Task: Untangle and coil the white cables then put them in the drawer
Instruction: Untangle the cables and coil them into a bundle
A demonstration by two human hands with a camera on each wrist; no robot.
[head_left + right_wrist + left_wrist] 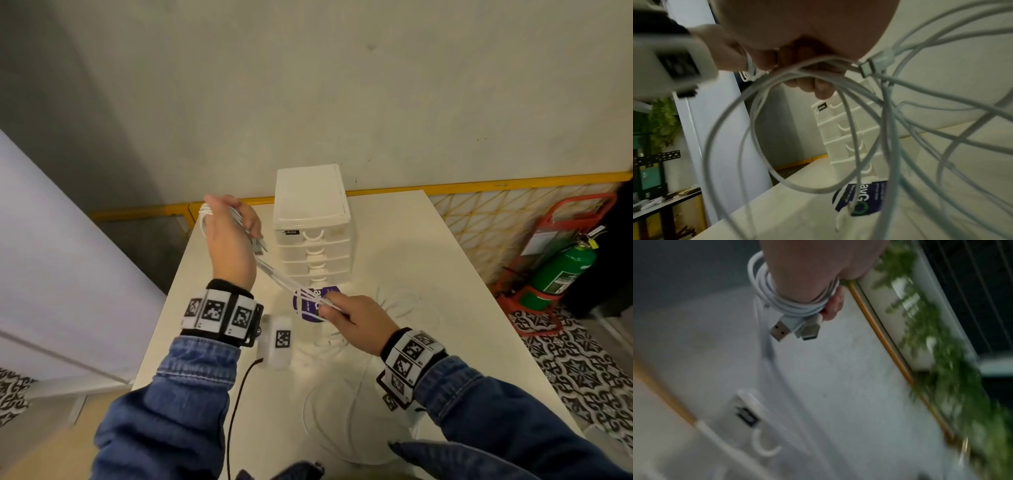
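Note:
My left hand (233,229) is raised to the left of the white drawer unit (311,219) and grips a coil of white cable (777,300) wound round its fingers, with two USB plugs (793,329) sticking out. Taut strands of white cable (284,279) run from it down to my right hand (346,317), which pinches them above the white table (411,246). In the right wrist view several loose loops of cable (789,129) hang from the right fingers (807,81), with a plug (877,63) beside them. The drawers look closed.
A purple round sticker (305,308) lies on the table in front of the drawer unit. A white tagged box (279,339) with a dark cord (239,404) sits near the left wrist. Loose cable loops (329,411) lie on the table. A green fire extinguisher (561,270) stands at right.

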